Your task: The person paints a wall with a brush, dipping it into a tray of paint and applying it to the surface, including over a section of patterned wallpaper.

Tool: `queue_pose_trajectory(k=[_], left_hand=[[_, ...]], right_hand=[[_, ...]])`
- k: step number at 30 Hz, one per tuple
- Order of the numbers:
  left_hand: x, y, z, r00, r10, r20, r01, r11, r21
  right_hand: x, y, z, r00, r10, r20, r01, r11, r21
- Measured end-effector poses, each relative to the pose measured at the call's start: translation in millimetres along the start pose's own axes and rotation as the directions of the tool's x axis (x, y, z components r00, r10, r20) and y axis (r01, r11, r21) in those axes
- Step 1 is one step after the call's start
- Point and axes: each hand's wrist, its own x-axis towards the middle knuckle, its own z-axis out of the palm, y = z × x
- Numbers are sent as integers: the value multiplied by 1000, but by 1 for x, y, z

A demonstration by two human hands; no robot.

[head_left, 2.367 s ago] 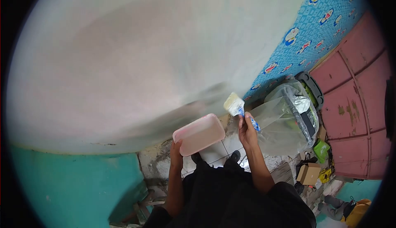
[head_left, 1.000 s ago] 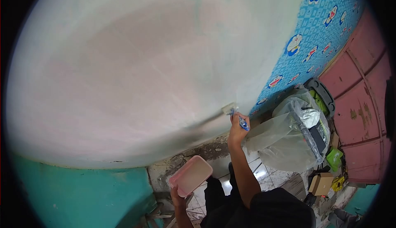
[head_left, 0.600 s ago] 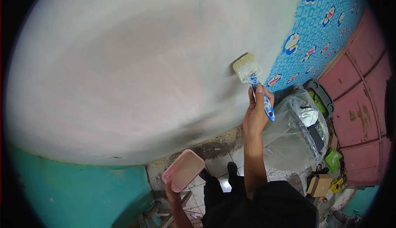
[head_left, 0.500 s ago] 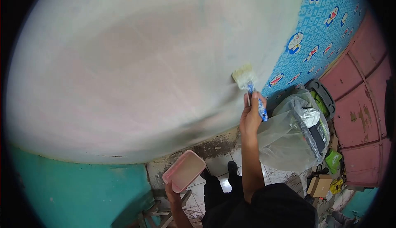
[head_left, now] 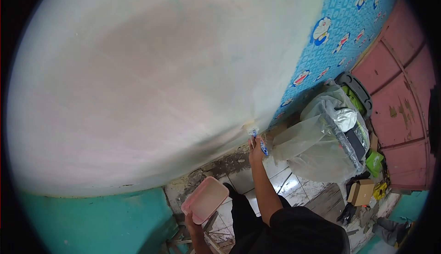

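A wide paintbrush [head_left: 252, 129] with a blue-and-white handle is gripped in my right hand [head_left: 256, 150]. Its pale bristles meet the lower part of the whitish wall [head_left: 151, 84], close to the patterned wallpaper's lower edge. My left hand [head_left: 190, 218] holds a pink rectangular tub [head_left: 186, 205] by its near-left rim, low in front of me. Pale liquid lies in the tub. The fingers of the left hand are partly hidden beneath it.
Blue cartoon wallpaper [head_left: 317, 47] covers the wall to the right. Clear plastic sheeting [head_left: 303, 148] drapes over stored items beside a pink panelled door [head_left: 404, 102]. A cardboard box [head_left: 360, 192] sits on the floor. Wooden legs stand below the tub, by the green wall [head_left: 96, 217].
My right hand has carried the paintbrush down the wall and a little left, toward the wall's base. The tub stays in my left hand, and the view has shifted slightly.
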Motion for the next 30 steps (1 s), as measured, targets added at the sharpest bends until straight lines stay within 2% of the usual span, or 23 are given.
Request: queue_pose_trajectory(k=[5, 8, 11, 15, 18, 22, 26, 30], left_hand=[[10, -28, -16, 998, 46, -51, -45, 998, 33], [4, -24, -7, 998, 54, -32, -54, 998, 15], [0, -18, 0, 998, 63, 13, -64, 996, 57], [-17, 7, 21, 997, 74, 23, -75, 996, 46], [-13, 8, 12, 996, 66, 65, -72, 994, 87], [-2, -1, -10, 996, 69, 58, -72, 996, 51], [1, -2, -22, 996, 71, 54, -72, 997, 6], [-4, 4, -26, 998, -9, 60, 11, 1000, -25]], right_hand=[[-4, 6, 5, 990, -44, -132, 23, 987, -156], [-10, 7, 28, 992, -94, -82, 74, 971, -227], [-26, 2, 65, 962, -272, -14, 258, 928, -267], [-97, -45, 137, 924, -371, 91, 382, 897, -224], [-137, -79, 175, 900, -399, 177, 426, 891, -155], [-185, -137, 224, 849, -438, 295, 464, 885, -23], [-194, -165, 244, 794, -464, 392, 450, 883, 134], [-149, -125, 203, 853, -353, 383, 327, 935, 134]])
